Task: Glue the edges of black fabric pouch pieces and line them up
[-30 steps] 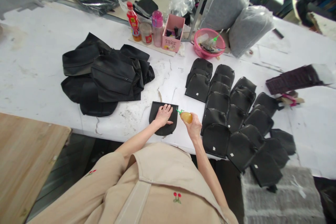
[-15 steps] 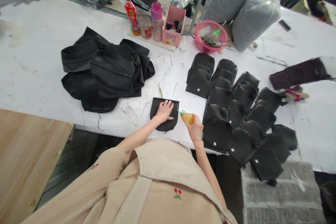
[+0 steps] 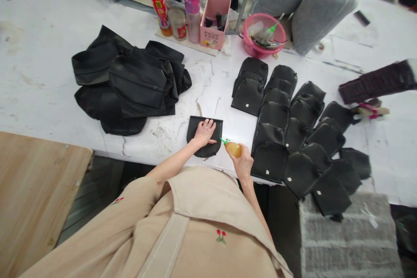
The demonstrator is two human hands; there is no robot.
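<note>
A black piece with a straight top and rounded bottom (image 3: pixel 194 125) lies flat near the table's front edge. My left hand (image 3: pixel 205 133) rests on it, palm down, fingers stretched out. My right hand (image 3: pixel 243 160) is wrapped round a squeeze bottle (image 3: pixel 233 149) of amber liquid with a thin green nozzle. The nozzle tip points left and sits at the piece's right edge; whether it touches I cannot tell. Rows of overlapping similar black pieces (image 3: pixel 272 124) lie to the right, several with small white tags.
A heap of black pieces (image 3: pixel 137 82) lies left. Along the back stand a red-capped bottle (image 3: pixel 159 6), a jar (image 3: pixel 178 24), a pink-lidded bottle (image 3: pixel 193 15), a pink box (image 3: pixel 213 37) and a pink basket (image 3: pixel 257 50) of tools. Stuffed plastic bags (image 3: pixel 322 13) stand behind right.
The view has shifted slightly, so the table's things sit a little higher in the picture. The nozzle has moved a little down along the piece's right edge. Both hands keep their hold.
</note>
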